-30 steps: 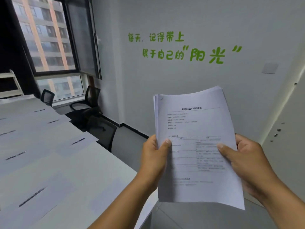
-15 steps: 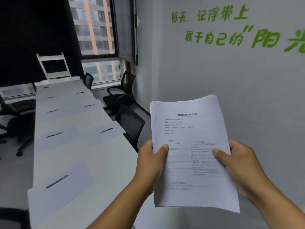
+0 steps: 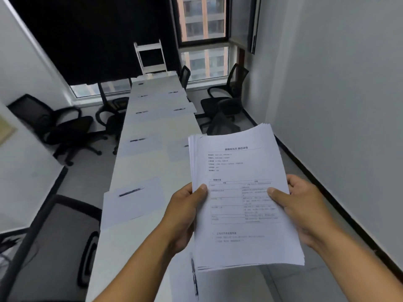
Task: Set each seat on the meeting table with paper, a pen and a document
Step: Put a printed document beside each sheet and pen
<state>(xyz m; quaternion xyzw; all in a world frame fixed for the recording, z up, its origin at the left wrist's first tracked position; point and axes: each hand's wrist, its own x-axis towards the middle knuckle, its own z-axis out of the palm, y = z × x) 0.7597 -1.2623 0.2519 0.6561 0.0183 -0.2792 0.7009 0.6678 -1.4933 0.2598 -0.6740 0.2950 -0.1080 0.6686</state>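
- While the stack of documents [image 3: 242, 192] is held up in front of the chest, above the near end of the counter [image 3: 150, 162], both hands carry it together.
- The left hand [image 3: 185, 212] grips the left edge of the stack, the thumb lying on the top page and the fingers curled underneath, out of sight.
- The right hand [image 3: 298, 205] grips the right edge in the same way, thumb on top and fingers below.
- The stack looks to be many thin sheets, so I judge it light but floppy; its far edge already curves over, and the left edges are fanned a little.
- Loose sheets slide easily on each other, so one page is best taken at a corner or a side edge, pushed free with a thumb, while the other hand keeps the rest pinched.
- Paper creases easily, so a light pinch should be enough.
- On the counter each seat that I can see has a sheet of paper [image 3: 133, 199] with a pen [image 3: 130, 191] lying on it; I see no printed document on them yet, though the far seats are too small to tell.
- Another pen [image 3: 194, 277] lies on a sheet just below the stack, at the nearest seat.
- Black office chairs [image 3: 65, 129] stand along both sides of the counter.
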